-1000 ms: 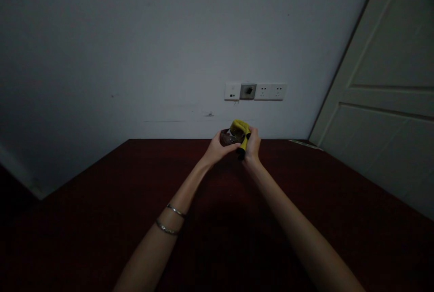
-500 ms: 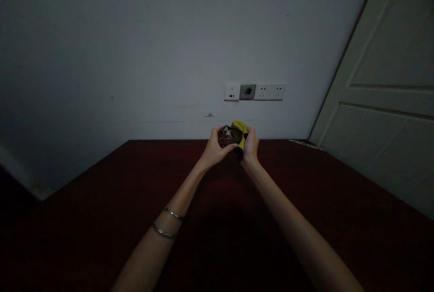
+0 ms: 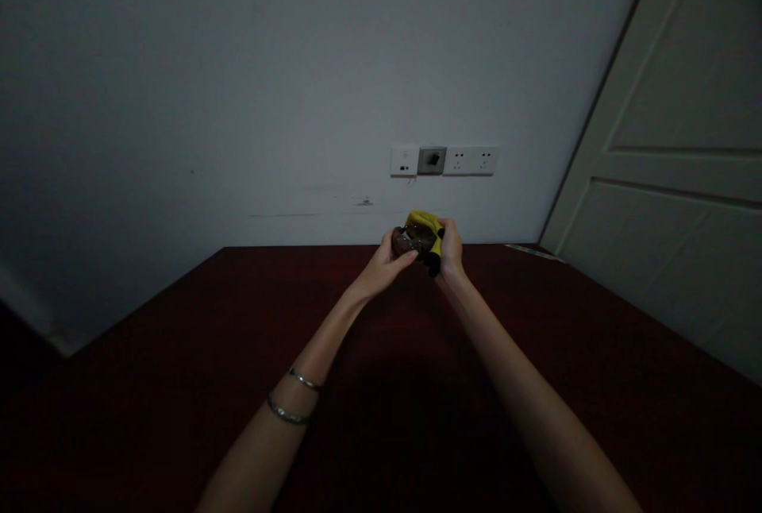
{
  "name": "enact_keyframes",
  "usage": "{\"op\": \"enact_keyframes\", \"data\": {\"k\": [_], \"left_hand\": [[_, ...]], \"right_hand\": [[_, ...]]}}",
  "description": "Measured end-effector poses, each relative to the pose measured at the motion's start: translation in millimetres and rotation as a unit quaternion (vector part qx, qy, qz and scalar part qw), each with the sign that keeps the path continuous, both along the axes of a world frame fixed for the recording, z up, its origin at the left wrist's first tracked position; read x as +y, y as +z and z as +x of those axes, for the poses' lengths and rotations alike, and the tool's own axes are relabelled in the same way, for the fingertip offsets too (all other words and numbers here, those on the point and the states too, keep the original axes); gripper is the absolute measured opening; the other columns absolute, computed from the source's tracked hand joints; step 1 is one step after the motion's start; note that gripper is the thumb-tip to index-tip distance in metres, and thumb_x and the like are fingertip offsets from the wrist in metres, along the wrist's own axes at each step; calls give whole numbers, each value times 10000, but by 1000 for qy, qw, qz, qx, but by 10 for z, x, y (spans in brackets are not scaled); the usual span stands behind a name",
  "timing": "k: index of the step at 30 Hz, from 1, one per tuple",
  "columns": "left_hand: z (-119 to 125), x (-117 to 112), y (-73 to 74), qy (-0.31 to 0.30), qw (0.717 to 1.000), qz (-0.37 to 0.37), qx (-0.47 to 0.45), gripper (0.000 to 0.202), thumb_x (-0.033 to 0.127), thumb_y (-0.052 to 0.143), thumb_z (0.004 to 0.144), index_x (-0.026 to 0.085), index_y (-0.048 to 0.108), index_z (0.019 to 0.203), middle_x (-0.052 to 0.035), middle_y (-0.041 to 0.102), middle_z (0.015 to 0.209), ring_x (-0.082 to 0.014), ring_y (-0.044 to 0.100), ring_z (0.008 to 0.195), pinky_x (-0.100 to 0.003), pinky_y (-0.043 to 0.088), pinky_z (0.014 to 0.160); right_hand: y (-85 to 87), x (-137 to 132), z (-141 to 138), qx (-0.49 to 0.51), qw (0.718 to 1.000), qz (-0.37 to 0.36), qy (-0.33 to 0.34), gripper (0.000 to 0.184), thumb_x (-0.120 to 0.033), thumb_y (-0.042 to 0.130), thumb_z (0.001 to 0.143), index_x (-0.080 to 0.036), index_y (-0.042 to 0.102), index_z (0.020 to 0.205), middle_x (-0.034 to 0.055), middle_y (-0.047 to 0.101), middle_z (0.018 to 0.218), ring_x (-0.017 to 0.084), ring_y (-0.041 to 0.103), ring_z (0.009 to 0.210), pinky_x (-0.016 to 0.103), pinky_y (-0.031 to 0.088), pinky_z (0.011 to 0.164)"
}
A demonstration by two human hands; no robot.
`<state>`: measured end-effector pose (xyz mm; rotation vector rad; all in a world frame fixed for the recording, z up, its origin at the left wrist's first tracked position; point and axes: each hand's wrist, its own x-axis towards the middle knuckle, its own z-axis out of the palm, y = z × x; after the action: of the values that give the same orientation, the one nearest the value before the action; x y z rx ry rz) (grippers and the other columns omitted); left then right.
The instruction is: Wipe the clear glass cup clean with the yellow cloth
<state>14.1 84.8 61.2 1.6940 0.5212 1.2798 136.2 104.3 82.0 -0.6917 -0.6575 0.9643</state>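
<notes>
Both my arms reach out over a dark red table (image 3: 178, 386). My left hand (image 3: 384, 271) is closed on a small dark glass object (image 3: 408, 239), thumb on its near side. My right hand (image 3: 451, 252) is closed on a yellow cloth (image 3: 424, 223) that is pressed against the top and right side of the glass object. A dark bit of the cloth hangs below my right fingers. Two thin bracelets sit on my left forearm. The dim light hides what the glass object is exactly.
A grey-white wall stands behind the table, with a row of wall sockets and a switch (image 3: 444, 160) just above my hands. A pale door (image 3: 679, 179) is at the right. A thin flat strip (image 3: 533, 252) lies at the table's far right edge.
Both hands have shifted slightly right with the glass object and cloth. The cloth has moved over the object and the object has turned a little in my left hand.
</notes>
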Motion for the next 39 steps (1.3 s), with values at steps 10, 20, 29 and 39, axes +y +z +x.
{"op": "enact_keyframes", "data": {"k": [10, 20, 29, 39], "left_hand": [[-11, 83, -105, 65, 995, 63, -47, 659, 316, 711, 672, 186, 292, 1164, -133, 451, 1206, -227, 501, 1117, -422, 365, 1005], [0, -25, -40, 68, 994, 51, -63, 605, 263, 694, 684, 191, 306, 1143, -125, 457, 1212, -225, 515, 1101, -414, 382, 987], [-28, -8, -41, 36, 998, -15, -40, 665, 283, 707, 675, 154, 341, 1215, -155, 521, 1202, -257, 544, 1094, -490, 362, 1000], [-163, 33, 4, -38, 998, 29, 30, 563, 345, 726, 657, 136, 503, 1131, -153, 557, 1191, -285, 522, 1121, -503, 339, 1011]], "right_hand": [[68, -130, -168, 19, 999, -35, -1, 247, -296, 431, 748, -158, 635, 732, -19, 637, 624, 114, 564, 552, 227, 440, 542], [61, -103, -211, 65, 998, -18, -19, 228, -273, 417, 771, -159, 611, 730, -25, 629, 614, 97, 556, 526, 207, 439, 521], [64, -39, 20, 46, 995, -59, 60, 222, -249, 384, 798, -176, 546, 664, -37, 570, 517, 95, 499, 437, 208, 405, 447], [77, -96, -47, 3, 997, -48, 53, 193, -274, 452, 753, -171, 549, 621, -40, 546, 508, 93, 463, 453, 224, 364, 461]]}}
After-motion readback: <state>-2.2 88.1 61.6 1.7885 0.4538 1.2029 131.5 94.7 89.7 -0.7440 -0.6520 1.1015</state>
